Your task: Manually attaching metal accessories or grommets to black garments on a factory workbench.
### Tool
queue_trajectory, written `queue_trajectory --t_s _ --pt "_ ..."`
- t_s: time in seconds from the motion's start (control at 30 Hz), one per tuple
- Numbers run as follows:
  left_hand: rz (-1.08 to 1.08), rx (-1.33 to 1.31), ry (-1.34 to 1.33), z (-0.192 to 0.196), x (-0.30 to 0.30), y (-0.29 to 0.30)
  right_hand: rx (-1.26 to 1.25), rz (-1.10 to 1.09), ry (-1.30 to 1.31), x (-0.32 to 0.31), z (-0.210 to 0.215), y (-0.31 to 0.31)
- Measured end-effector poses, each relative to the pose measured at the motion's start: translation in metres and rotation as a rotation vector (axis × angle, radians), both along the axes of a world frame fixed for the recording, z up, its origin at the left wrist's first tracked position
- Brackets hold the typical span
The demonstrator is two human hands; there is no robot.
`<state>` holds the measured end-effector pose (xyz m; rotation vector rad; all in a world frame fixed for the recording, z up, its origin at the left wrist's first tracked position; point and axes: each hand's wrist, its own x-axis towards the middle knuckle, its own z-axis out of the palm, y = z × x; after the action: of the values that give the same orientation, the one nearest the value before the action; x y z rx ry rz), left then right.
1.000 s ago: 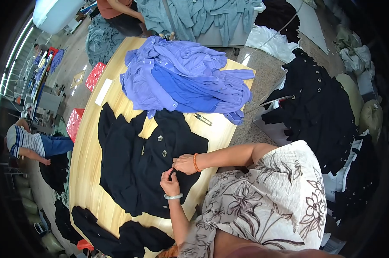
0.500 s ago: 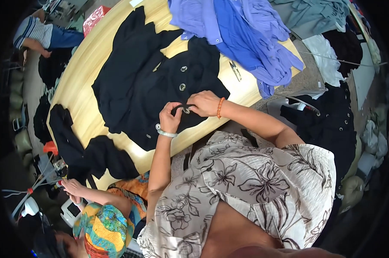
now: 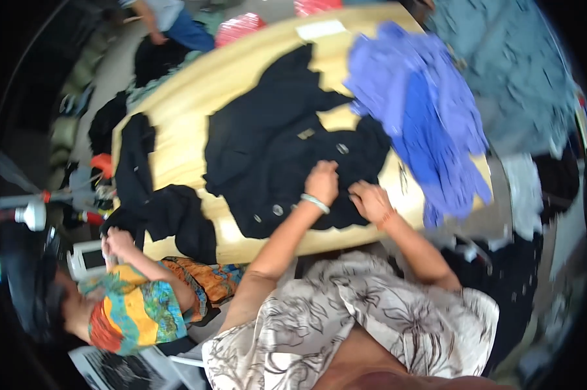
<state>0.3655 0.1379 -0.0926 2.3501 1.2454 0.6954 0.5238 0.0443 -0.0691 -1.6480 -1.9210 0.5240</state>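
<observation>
A black garment (image 3: pixel 261 143) with large shiny round buttons lies spread over the light wooden table. My left hand (image 3: pixel 322 182) is closed on the garment near one of the buttons (image 3: pixel 342 149), a bracelet at its wrist. Just to the right, my right hand (image 3: pixel 371 200) bends its fingers down onto the same cloth near the table's front edge, and they look pinched on it. Motion blurs both hands, and the cloth between their fingertips is hard to make out.
Purple-blue garments (image 3: pixel 417 117) lie heaped to the right, with small thread snips (image 3: pixel 403 177) beside them. At the left, a co-worker's hands (image 3: pixel 119 243) are at another black garment (image 3: pixel 176 221). Grey-green cloth (image 3: pixel 501 65) is piled beyond the table (image 3: pixel 176 123).
The whole view has shifted, so the table sits farther right. My hands, together at the garment's edge before, are now apart, the left one farther up the cloth.
</observation>
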Motion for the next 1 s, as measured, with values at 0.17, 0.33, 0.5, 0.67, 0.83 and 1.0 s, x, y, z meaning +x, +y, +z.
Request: queue_trajectory --t_s 0.17,0.33,0.5,0.67,0.83,1.0 --pt "0.118 -0.369 0.084 -0.019 -0.001 0.007 -0.032 -0.003 0.063 -0.009 0.002 -0.003" --pt "0.058 -0.504 -0.018 -0.022 -0.016 0.014 -0.025 0.001 0.051 -0.019 0.016 0.003" --pt "0.023 -0.983 -0.444 -0.017 -0.009 0.006 -0.086 0.048 -0.006 -0.020 0.011 0.014" --pt "0.147 -1.119 -0.527 -0.007 -0.016 -0.001 -0.173 -0.053 0.009 -0.026 0.022 0.016" --pt "0.102 -1.048 -0.607 -0.023 -0.017 0.001 -0.101 -0.024 -0.017 -0.026 0.011 0.019" --pt "-0.044 -1.079 -0.581 -0.020 -0.023 -0.007 -0.107 0.058 -0.018 -0.019 0.013 0.011"
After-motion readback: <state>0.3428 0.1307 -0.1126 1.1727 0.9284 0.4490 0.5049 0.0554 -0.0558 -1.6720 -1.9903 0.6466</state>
